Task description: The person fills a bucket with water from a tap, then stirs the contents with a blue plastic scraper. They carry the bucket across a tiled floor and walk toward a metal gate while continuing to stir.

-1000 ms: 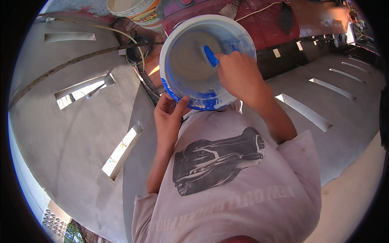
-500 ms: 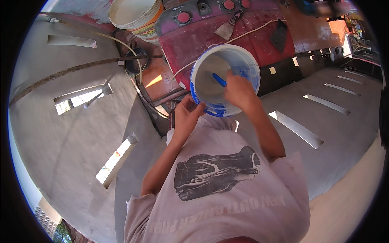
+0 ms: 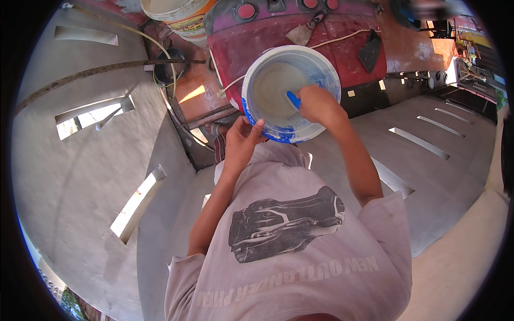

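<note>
A blue bucket with a white rim (image 3: 292, 132) is held up in front of my torso, pale grey creamy mix (image 3: 276, 80) inside it, its wall smeared white and blue. My left hand (image 3: 245, 134) grips the bucket's lower left edge, thumb on the rim. My right hand (image 3: 318, 107) reaches into the bucket, fingers closed around a blue handle (image 3: 293, 99); whatever is on that handle's far end is hidden in the mix.
Behind the bucket lies a red, dusty appliance top (image 3: 353, 64) with knobs, a putty knife (image 3: 300, 33), a dark plate (image 3: 369, 51) and a cord. A white pail (image 3: 176, 21), small dark bucket (image 3: 163, 72) and hose stand at left. Grey plastered walls (image 3: 80, 171) with slots flank me.
The bucket and both hands moved right and away from my body, then slightly back up-left. The blue handle shifted inside the bucket. More of the red appliance top shows than a second ago.
</note>
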### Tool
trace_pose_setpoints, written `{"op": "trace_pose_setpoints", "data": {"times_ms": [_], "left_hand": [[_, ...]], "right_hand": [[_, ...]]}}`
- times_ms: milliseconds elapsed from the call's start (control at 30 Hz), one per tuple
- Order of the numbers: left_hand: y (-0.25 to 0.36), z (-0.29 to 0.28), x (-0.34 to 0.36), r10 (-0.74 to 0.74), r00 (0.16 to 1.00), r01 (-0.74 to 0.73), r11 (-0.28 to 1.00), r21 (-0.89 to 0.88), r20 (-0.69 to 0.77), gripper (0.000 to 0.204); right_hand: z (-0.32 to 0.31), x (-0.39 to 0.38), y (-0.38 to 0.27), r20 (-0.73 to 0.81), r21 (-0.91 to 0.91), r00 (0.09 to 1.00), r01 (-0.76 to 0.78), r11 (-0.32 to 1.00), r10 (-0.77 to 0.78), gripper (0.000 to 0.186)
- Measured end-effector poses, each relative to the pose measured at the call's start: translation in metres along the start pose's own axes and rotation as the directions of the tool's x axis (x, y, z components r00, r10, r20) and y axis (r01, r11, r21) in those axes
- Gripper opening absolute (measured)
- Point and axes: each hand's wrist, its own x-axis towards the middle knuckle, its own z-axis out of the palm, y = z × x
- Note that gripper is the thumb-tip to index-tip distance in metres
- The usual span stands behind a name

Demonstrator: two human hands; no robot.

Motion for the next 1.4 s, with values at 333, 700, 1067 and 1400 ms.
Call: {"op": "trace_pose_setpoints", "data": {"times_ms": [333, 700, 1067, 1400], "left_hand": [[-0.011, -0.019, -0.003, -0.042, 0.999, 0.043, 0.997, 0.070, -0.010, 0.034], [-0.018, -0.029, 0.000, -0.113, 0.991, 0.115, 0.993, -0.029, 0.072, 0.040], [-0.021, -0.039, -0.001, -0.075, 0.993, 0.079, 0.996, -0.041, 0.096, 0.034], [-0.024, -0.041, -0.005, -0.016, 0.999, 0.018, 0.998, -0.060, 0.033, 0.027]], "right_hand": [[0.016, 0.025, -0.024, -0.168, 0.221, 0.986, 0.056, 0.974, -0.018, 0.040], [0.004, 0.004, -0.033, -0.124, 0.010, 0.985, -0.118, 0.993, 0.119, 0.026], [0.011, -0.012, -0.029, 0.051, 0.065, 0.998, 0.022, 0.998, -0.025, 0.029], [0.020, 0.016, -0.044, -0.303, 0.098, 0.949, 0.126, 0.987, -0.091, 0.034]]}}
